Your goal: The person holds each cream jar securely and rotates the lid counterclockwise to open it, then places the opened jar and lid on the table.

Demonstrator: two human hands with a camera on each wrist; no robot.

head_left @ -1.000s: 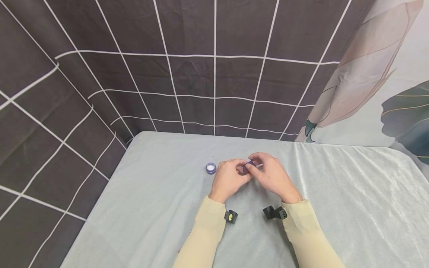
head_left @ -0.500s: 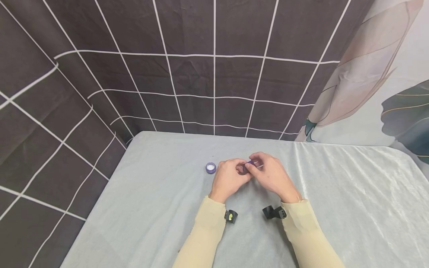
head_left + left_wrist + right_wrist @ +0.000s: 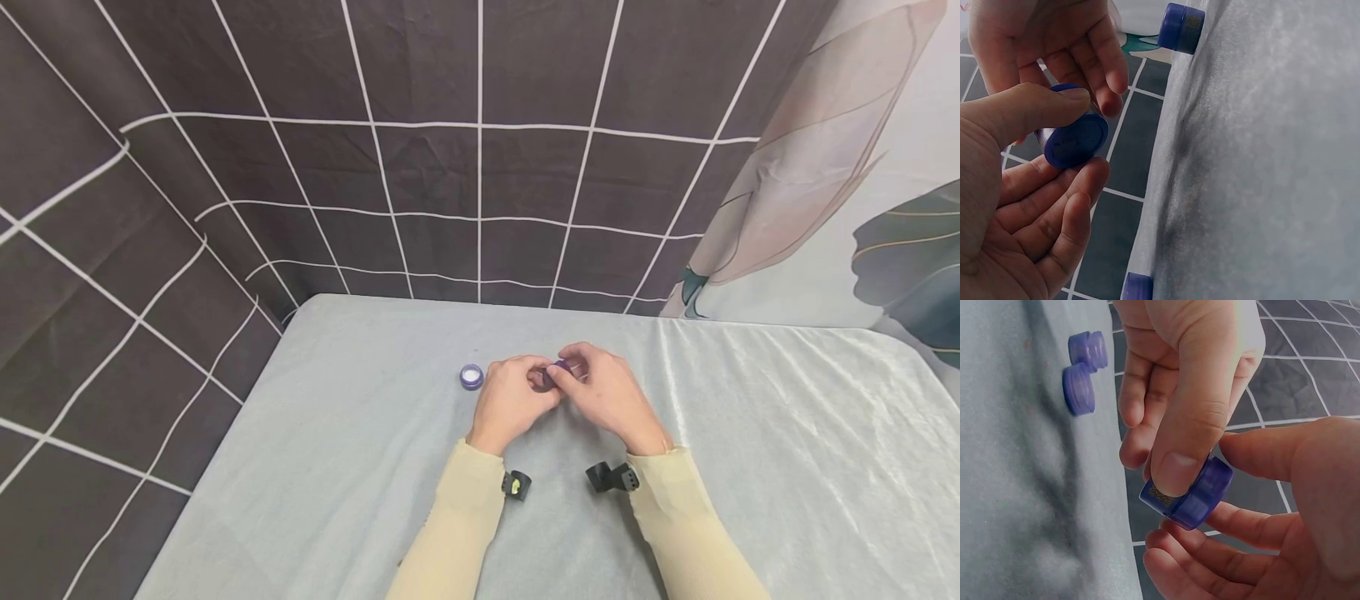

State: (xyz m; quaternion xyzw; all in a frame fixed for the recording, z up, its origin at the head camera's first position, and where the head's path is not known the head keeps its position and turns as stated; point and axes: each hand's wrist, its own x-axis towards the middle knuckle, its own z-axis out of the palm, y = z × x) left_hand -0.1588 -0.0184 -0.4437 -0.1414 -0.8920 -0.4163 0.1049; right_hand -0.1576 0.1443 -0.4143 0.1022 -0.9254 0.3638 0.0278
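Note:
Both hands meet above the table around a small purple, capped-looking jar [image 3: 1200, 503] with a gold-speckled label. My left hand [image 3: 512, 396] pinches it, its thumb pressed on the label side in the right wrist view. Thumb and fingers of my right hand [image 3: 609, 390] close on the wider end from the other side. A flat blue-purple end face of the jar [image 3: 1077, 144] points at the left wrist camera. Just left of the left hand, a purple ringed pot [image 3: 472, 377] with a white inside sits on the cloth.
Light grey-blue velvety cloth [image 3: 337, 467] covers the table. Another capped jar [image 3: 1180, 28] stands on it in the left wrist view. Two purple round pieces [image 3: 1079, 390] sit close together in the right wrist view. Dark gridded fabric [image 3: 420, 167] hangs behind, with a floral curtain [image 3: 810, 167] at right.
The right hand's fingers have shifted very slightly on the jar. Left hand, jar and the pot on the cloth stay where they were.

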